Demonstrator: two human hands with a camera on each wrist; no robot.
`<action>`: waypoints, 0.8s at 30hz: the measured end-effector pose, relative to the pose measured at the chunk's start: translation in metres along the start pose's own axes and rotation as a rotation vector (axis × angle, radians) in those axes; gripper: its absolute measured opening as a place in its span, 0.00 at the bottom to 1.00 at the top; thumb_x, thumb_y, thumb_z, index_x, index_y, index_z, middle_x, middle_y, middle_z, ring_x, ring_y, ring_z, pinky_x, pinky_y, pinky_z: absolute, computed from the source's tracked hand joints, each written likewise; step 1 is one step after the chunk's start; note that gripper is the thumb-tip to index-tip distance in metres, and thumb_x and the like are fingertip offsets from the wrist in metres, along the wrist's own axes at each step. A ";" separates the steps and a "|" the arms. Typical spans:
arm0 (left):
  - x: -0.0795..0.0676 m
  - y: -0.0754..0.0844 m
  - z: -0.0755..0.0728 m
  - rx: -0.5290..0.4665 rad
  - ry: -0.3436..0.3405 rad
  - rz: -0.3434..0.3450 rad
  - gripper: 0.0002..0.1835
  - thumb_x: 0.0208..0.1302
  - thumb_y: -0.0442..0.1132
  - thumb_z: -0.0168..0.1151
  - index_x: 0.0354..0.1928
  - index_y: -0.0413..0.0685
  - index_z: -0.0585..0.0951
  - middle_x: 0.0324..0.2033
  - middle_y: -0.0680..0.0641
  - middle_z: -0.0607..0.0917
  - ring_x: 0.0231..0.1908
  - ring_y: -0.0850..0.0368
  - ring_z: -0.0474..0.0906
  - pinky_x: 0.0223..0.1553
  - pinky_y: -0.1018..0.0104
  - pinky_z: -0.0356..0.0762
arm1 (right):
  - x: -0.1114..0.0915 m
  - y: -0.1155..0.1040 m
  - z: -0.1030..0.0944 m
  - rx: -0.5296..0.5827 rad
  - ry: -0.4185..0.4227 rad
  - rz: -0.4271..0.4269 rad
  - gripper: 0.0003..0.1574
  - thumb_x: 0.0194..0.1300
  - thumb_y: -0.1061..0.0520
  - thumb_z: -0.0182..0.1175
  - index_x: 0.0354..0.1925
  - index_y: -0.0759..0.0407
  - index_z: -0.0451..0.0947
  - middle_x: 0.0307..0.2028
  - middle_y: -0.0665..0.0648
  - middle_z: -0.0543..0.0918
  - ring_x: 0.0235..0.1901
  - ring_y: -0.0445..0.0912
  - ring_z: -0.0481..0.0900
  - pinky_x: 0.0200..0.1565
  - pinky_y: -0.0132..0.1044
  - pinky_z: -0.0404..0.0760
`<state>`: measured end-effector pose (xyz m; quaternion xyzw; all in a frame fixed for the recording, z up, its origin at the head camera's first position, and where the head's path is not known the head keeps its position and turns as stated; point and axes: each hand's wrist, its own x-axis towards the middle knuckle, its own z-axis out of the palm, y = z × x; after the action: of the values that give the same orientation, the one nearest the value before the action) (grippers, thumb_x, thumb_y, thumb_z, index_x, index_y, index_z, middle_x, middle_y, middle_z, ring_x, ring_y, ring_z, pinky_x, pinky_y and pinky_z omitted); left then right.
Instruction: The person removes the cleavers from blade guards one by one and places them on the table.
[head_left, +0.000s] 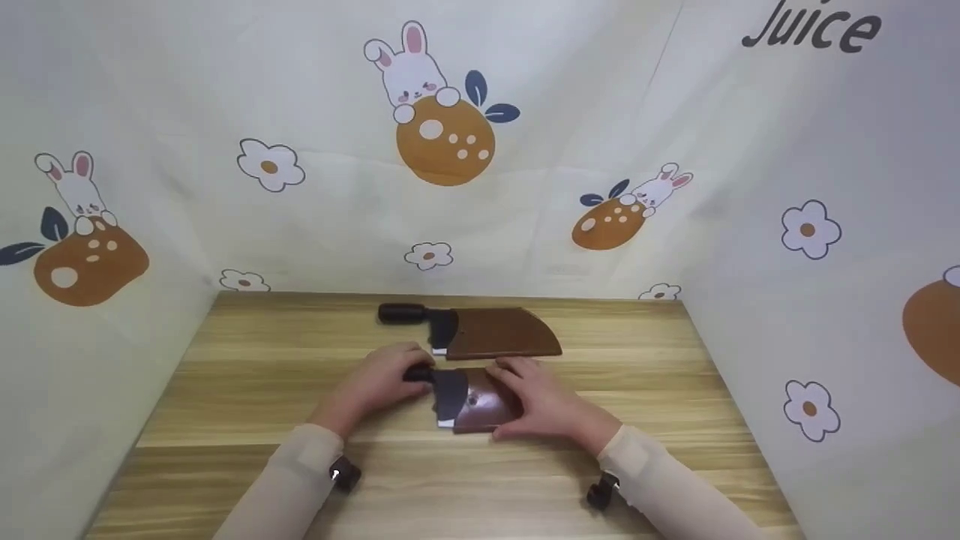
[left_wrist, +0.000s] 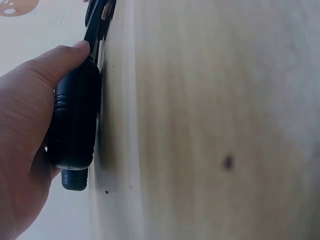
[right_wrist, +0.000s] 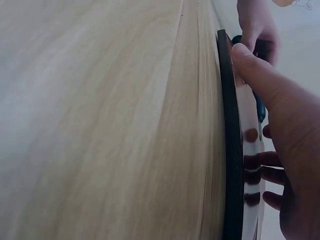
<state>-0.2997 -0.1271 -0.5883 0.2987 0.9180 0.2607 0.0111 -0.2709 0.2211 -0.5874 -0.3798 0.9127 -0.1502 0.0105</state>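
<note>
The nearer cleaver (head_left: 450, 394) lies flat on the table with its blade in a shiny brown leather sheath (head_left: 487, 412); a sliver of bright metal shows at the sheath's mouth. My left hand (head_left: 386, 379) grips its black handle (left_wrist: 75, 115), thumb along the top. Across the sheath's other end spreads my right hand (head_left: 544, 401), thumb at the near edge and fingers toward the far edge, holding it between them. The right wrist view shows those fingertips at the glossy sheath face (right_wrist: 250, 125). My hand covers the sheath's tip.
Just behind lies a second cleaver (head_left: 442, 330) in a matte brown sheath (head_left: 502, 332), its black handle pointing left. The wooden table (head_left: 480, 487) meets fabric walls (head_left: 322, 225) printed with rabbits and oranges at its back and sides.
</note>
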 end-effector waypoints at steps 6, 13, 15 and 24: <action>0.000 -0.003 0.001 -0.076 0.001 -0.016 0.21 0.66 0.49 0.81 0.58 0.55 0.89 0.51 0.54 0.87 0.55 0.50 0.84 0.63 0.42 0.81 | 0.007 -0.003 0.006 -0.036 -0.043 0.027 0.81 0.50 0.13 0.75 0.86 0.54 0.62 0.80 0.62 0.67 0.78 0.60 0.66 0.76 0.60 0.69; 0.004 -0.005 0.001 -0.066 -0.010 -0.019 0.18 0.65 0.48 0.82 0.55 0.56 0.89 0.48 0.55 0.86 0.51 0.52 0.84 0.60 0.45 0.83 | 0.013 -0.001 0.007 -0.078 0.003 -0.027 0.78 0.50 0.15 0.77 0.84 0.57 0.66 0.69 0.58 0.74 0.67 0.52 0.73 0.72 0.51 0.75; 0.004 -0.005 0.000 -0.048 -0.015 -0.005 0.17 0.65 0.48 0.82 0.53 0.55 0.89 0.47 0.55 0.86 0.50 0.52 0.84 0.59 0.46 0.83 | 0.012 -0.001 0.007 -0.094 0.012 -0.043 0.77 0.51 0.16 0.77 0.83 0.57 0.66 0.68 0.59 0.75 0.65 0.52 0.74 0.70 0.50 0.77; 0.004 0.006 -0.012 -0.014 0.021 0.045 0.14 0.64 0.50 0.80 0.48 0.61 0.87 0.43 0.56 0.89 0.45 0.53 0.86 0.51 0.49 0.87 | 0.003 -0.001 -0.005 -0.095 0.088 -0.109 0.75 0.52 0.20 0.75 0.83 0.59 0.66 0.66 0.61 0.74 0.62 0.53 0.75 0.67 0.51 0.79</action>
<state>-0.3021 -0.1258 -0.5747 0.3164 0.9093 0.2704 -0.0021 -0.2730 0.2196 -0.5821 -0.4220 0.8964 -0.1235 -0.0557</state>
